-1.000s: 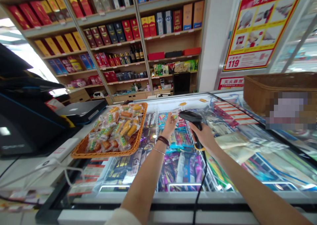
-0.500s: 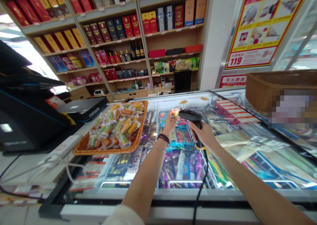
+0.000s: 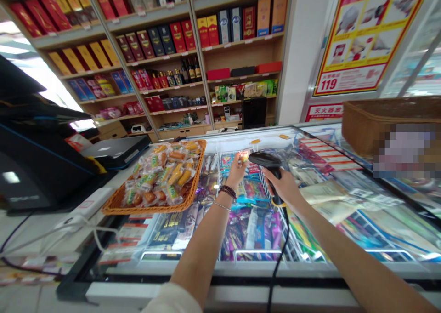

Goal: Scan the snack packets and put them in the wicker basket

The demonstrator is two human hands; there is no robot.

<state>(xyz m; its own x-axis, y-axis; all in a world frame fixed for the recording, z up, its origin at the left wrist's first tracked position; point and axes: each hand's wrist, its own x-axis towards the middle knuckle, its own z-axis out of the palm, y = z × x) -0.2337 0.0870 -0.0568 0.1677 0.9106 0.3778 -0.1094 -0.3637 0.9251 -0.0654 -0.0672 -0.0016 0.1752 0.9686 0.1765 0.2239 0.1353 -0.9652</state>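
Note:
My left hand [image 3: 237, 171], with beads and a thin bracelet on its wrist, is closed around a small wrapped snack [image 3: 244, 155]. Light falls on the wrapper, and the fingers hide part of it. Just to its right, the head of a black barcode scanner [image 3: 264, 158] points toward the snack. My right hand [image 3: 283, 185] is wrapped round the scanner's handle, from which a black cable [image 3: 280, 258] hangs down. Both hands are above the glass top of a chest freezer [image 3: 193, 271]. To the left, an orange wicker basket [image 3: 148, 209] holds many small wrapped snacks [image 3: 168, 173].
Frozen goods in bright packets [image 3: 237, 232] lie in wire baskets under the glass. A brown basket [image 3: 389, 115] stands at the right. At the left are a black machine [image 3: 37, 166], a flat grey device [image 3: 117, 150] and white cables [image 3: 94, 232]. Shelves of boxes [image 3: 165, 39] line the back.
Almost nothing differs. Both hands keep their places with the snack and the scanner, and the view has shifted only very slightly.

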